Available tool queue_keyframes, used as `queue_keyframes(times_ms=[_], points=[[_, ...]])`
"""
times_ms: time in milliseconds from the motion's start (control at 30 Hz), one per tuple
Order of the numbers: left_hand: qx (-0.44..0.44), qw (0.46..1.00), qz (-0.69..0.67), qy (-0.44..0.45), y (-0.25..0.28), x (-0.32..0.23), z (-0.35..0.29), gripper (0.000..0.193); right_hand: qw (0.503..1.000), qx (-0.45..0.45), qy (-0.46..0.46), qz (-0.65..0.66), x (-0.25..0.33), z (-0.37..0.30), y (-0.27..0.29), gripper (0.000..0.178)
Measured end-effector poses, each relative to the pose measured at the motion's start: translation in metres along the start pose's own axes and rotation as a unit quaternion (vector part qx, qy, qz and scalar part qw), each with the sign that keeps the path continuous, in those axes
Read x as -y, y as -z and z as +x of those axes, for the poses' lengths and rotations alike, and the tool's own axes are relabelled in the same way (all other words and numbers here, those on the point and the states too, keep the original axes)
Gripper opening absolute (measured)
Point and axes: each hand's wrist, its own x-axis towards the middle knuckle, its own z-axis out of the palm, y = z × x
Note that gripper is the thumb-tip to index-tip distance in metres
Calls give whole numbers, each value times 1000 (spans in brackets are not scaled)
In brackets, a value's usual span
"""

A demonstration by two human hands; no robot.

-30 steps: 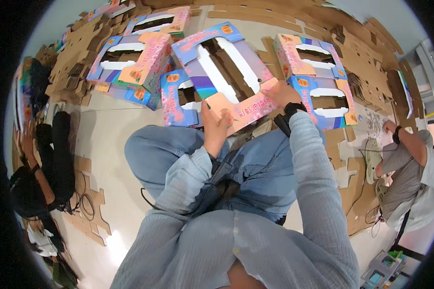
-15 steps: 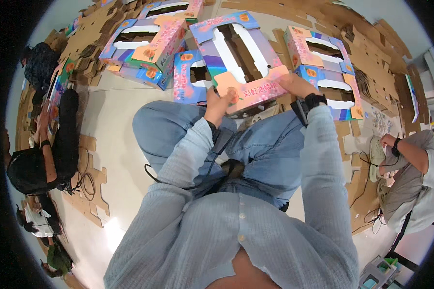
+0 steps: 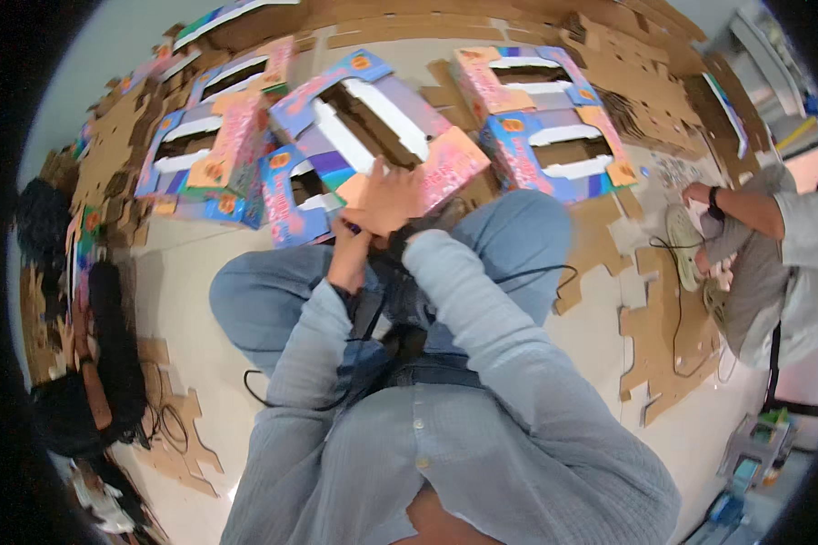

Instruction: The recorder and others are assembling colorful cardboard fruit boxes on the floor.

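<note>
A colourful cardboard carton [image 3: 294, 136], pink, blue and orange with a long opening and white folded edges in its top, tilts in front of my knees. My left hand [image 3: 348, 256] is closed at its near left corner, thumb up, gripping the carton there. Just above it, my right hand [image 3: 391, 198] lies over the orange flap at the same corner, fingers stretched out on the carton; it is slightly blurred. Beneath the carton's left side sits another blue and pink carton [image 3: 282, 195], partly covered.
More such cartons stand left [image 3: 236, 127] and right [image 3: 559, 136]. Flat brown cardboard sheets [image 3: 677, 318] lie around the floor. A seated person [image 3: 763, 236] works at the right, another person [image 3: 68, 400] at the left. A thin black cable [image 3: 536, 271] crosses my knee.
My right hand has left the carton's near right corner and come across to the left corner, beside my left hand. The view has shifted, so the cartons appear further left and lower.
</note>
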Motion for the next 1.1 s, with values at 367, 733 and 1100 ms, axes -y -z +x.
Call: queue_keyframes(times_ms=[367, 733, 1100], points=[[43, 994, -46, 89, 47, -45, 26, 48, 998, -25, -55, 32, 1, 1, 8, 110], [97, 973, -87, 192, 25, -74, 39, 68, 986, -14, 89, 141, -34, -14, 39, 110], [-25, 953, -299, -43, -45, -23, 11, 31, 979, 41, 196, 26, -67, 17, 57, 108]])
